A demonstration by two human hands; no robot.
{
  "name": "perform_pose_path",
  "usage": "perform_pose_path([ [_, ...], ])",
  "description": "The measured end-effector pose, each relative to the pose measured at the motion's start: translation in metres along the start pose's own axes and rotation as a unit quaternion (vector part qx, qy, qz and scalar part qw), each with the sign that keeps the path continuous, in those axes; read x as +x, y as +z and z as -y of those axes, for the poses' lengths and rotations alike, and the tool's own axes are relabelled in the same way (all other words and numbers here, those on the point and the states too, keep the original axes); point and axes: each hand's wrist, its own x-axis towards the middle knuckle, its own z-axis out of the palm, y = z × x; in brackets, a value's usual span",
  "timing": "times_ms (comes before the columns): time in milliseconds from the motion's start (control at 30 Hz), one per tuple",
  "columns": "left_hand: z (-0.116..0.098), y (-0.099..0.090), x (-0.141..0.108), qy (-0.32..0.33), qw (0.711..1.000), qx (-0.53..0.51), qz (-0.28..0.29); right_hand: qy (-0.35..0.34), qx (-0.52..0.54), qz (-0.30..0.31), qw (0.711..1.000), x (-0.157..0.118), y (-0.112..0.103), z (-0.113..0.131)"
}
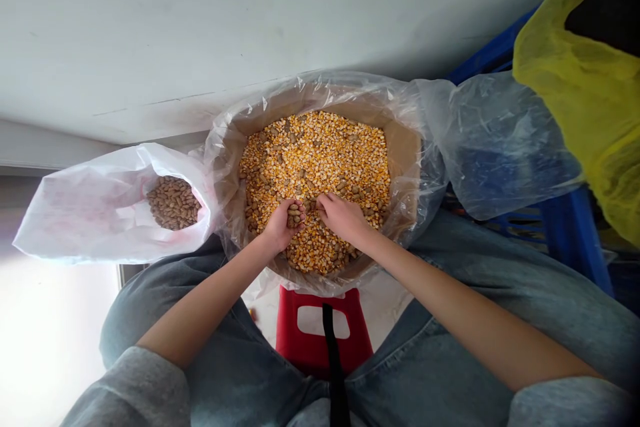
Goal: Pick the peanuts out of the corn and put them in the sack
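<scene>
Head view. The left hand (283, 223) is cupped, with its fingers curled around several peanuts (295, 215). The right hand (343, 217) is palm down, its fingers bent and its tips close to the left hand; whether it grips a peanut cannot be told. Both hands are over a bed of corn kernels (330, 147), in which more peanuts lie scattered. The kernels are in a cardboard box (406, 170) with a clear plastic liner (434, 147) draped over its rim. A white sack (90, 207) stands open just beside the box, on the left, with a heap of peanuts (173, 203) inside.

Possible faults: if the left fingers loosen or the palm overfills, peanuts may drop back among the kernels. A pinch taken too deep may pick up kernels with the peanuts. The sack mouth is soft; a knock may fold it shut or spill its contents. The loose liner may catch a forearm and sag inward.

Surroundings: the box is between jeans-clad knees (165, 313), before a pale wall (250, 13). A red stool (320, 353) shows below, over a light floor (390, 300). At right are a blue crate (575, 233) and a yellow bag (590, 87). Bright light enters at lower left.
</scene>
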Motion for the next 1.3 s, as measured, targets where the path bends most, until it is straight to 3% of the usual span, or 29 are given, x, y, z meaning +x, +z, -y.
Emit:
perform_pose_path([
  [100,0.001,-0.002,0.003,0.007,0.999,0.006,-0.034,-0.012,0.074,-0.085,0.994,-0.002,-0.009,0.008],
  [200,0.006,-0.002,0.004,0.002,0.997,0.03,-0.065,-0.076,0.144,-0.131,0.978,-0.003,-0.012,0.014],
  [333,0.015,0.005,0.0,-0.009,0.998,0.028,-0.057,-0.178,0.158,-0.117,0.964,-0.004,-0.006,0.014],
  [467,0.018,0.009,-0.003,-0.019,0.999,0.008,-0.043,-0.211,0.152,-0.091,0.961,-0.004,-0.002,0.011],
  [633,0.015,0.008,-0.003,-0.001,0.999,-0.023,-0.027,-0.205,0.224,-0.104,0.947,-0.005,-0.006,0.01],
  [833,0.011,0.007,-0.005,-0.008,0.998,-0.021,0.057,-0.078,0.308,-0.179,0.931,0.004,-0.005,0.007],
  [933,0.01,0.006,-0.006,-0.008,0.998,-0.021,0.054,-0.064,0.238,-0.162,0.956,0.007,0.003,0.001],
  [1033,0.011,0.007,-0.007,-0.004,0.998,-0.022,0.055,-0.094,0.105,-0.097,0.985,0.005,0.015,-0.004],
  [1167,0.01,0.008,-0.007,-0.004,0.999,-0.021,0.045,-0.142,0.003,-0.03,0.989,0.001,0.027,-0.009],
  [1300,0.01,0.009,-0.009,-0.004,0.999,-0.015,0.044,-0.149,-0.024,-0.026,0.988,0.004,0.027,-0.011],
])
